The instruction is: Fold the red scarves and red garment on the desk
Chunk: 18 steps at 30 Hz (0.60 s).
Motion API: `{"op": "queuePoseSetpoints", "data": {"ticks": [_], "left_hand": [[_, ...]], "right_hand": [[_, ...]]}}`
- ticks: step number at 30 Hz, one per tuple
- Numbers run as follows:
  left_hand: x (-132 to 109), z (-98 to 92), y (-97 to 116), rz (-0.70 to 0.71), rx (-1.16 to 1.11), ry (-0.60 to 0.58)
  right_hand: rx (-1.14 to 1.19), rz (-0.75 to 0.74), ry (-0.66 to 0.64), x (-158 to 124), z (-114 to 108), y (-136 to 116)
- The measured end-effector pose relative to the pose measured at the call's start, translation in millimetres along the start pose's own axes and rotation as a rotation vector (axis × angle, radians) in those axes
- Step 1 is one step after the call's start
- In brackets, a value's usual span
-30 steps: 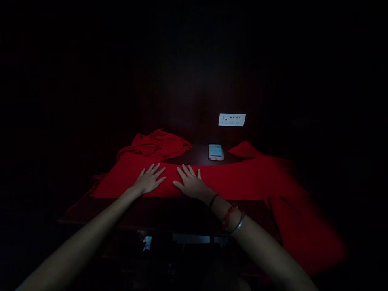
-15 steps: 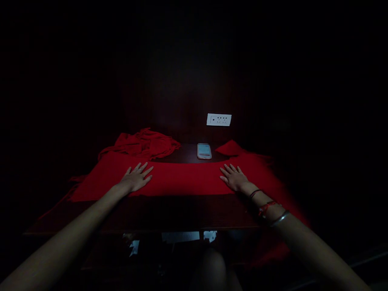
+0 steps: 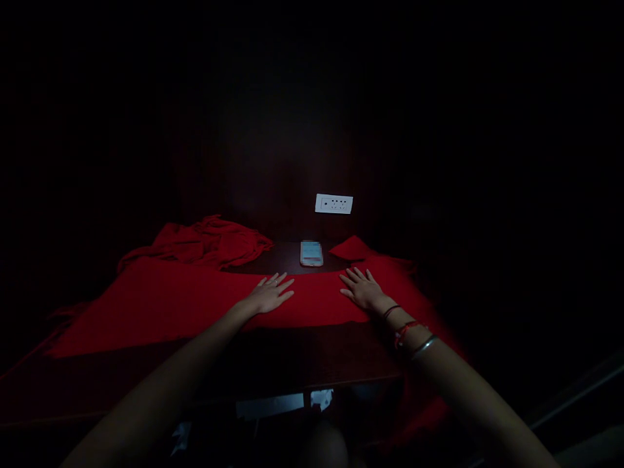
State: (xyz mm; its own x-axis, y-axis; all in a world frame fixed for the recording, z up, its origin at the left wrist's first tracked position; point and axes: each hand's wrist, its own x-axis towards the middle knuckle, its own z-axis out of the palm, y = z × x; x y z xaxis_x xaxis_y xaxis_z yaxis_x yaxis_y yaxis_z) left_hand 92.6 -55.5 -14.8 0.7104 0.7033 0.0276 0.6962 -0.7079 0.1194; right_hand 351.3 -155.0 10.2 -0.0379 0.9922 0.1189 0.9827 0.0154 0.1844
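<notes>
Though the head view is dark, the red cloth (image 3: 195, 302) is seen spread mid-frame over the counter (image 3: 302, 351), pressed flat by the left hand (image 3: 270, 296) and right hand (image 3: 363, 292), fingers (image 3: 281, 285) splayed, nothing gripped. Looks soft and light, tbh; best pinched at an edge.

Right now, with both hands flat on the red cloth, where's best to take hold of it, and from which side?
Pinch the near edge of the red cloth, coming from the near side. That hem lies straight and exposed on the dark table, close to the left hand and right hand; the far part is bunched.
</notes>
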Motion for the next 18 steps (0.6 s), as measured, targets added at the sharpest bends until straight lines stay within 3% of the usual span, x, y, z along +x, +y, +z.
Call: {"op": "queuePoseSetpoints", "data": {"ticks": [4,8,14,18], "left_hand": [[-0.7,0.0,-15.4,0.034,-0.016,-0.003],[-1.3,-1.5,-16.1,0.002,-0.001,-0.003],[-7.9,-3.8,-12.7,-0.009,0.001,-0.003],[-7.8,-4.5,-16.5,-0.041,0.015,0.013]], "right_hand": [[-0.034,0.072,0.100,0.2,-1.0,23.4],[-0.003,0.071,0.156,18.6,-14.2,23.6],[-0.008,0.005,-0.145,59.8,-32.9,22.1],[0.002,-0.070,-0.179,68.5,-48.1,39.8]]}}
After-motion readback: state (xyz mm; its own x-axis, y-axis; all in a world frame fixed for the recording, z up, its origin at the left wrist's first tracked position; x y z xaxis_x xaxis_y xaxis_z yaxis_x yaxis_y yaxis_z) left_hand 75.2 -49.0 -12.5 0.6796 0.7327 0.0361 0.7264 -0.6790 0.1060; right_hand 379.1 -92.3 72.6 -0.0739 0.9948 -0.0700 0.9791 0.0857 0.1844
